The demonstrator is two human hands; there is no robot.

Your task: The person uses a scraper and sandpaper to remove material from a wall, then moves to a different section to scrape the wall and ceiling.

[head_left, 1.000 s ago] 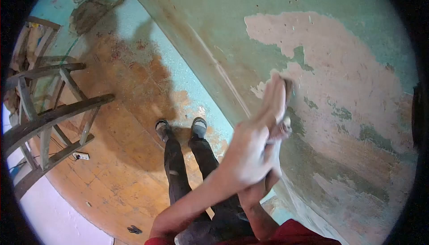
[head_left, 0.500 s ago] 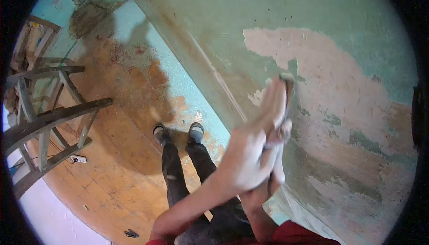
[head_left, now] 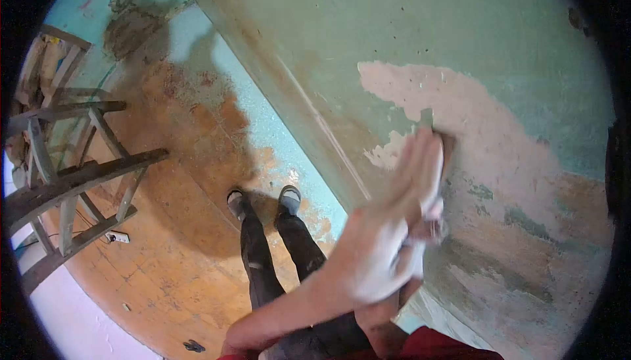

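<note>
My left hand reaches across from the left, whitish with dust. Its fingers are stretched forward and pressed together along a flat scraper, seen nearly edge-on against the wall. Behind and below it is my right hand, closed around the scraper's lower part; much of this hand is hidden. The scraper's front edge meets a bare pinkish patch in the green-painted wall. Motion blur softens the fingers, and the tool's exact shape is mostly covered.
A wooden ladder-like stand occupies the left side. Near its foot lies a white power strip with a cable. My feet stand on a worn orange floor, close to the wall. A small dark object lies at the bottom.
Both hands and the scraper have shifted right and slightly down in the view. The wall patch also appears a little lower, so the camera has tilted slightly.
</note>
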